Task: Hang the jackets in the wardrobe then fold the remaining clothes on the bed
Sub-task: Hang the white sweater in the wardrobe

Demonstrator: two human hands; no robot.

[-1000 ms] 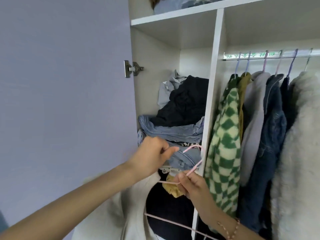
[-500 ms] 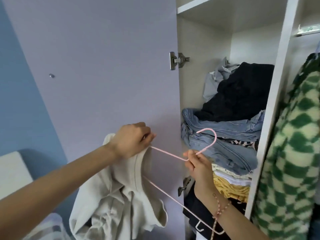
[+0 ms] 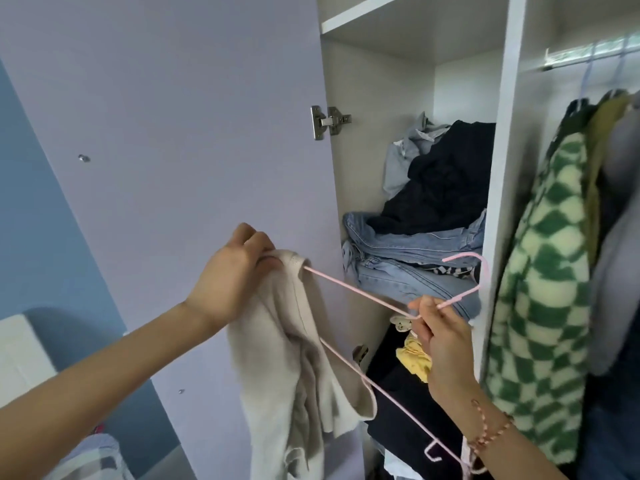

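My left hand (image 3: 232, 278) grips the cream jacket (image 3: 294, 368) by its shoulder, in front of the open wardrobe door (image 3: 190, 133) — one arm of the pink hanger (image 3: 360, 293) runs into the fabric. My right hand (image 3: 440, 337) pinches the hanger's neck below the hook, beside the folded jeans (image 3: 408, 244).

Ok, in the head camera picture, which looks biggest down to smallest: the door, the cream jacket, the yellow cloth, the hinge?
1. door
2. cream jacket
3. yellow cloth and hinge: these look about alike, and the cloth is partly hidden, so I won't rank them.
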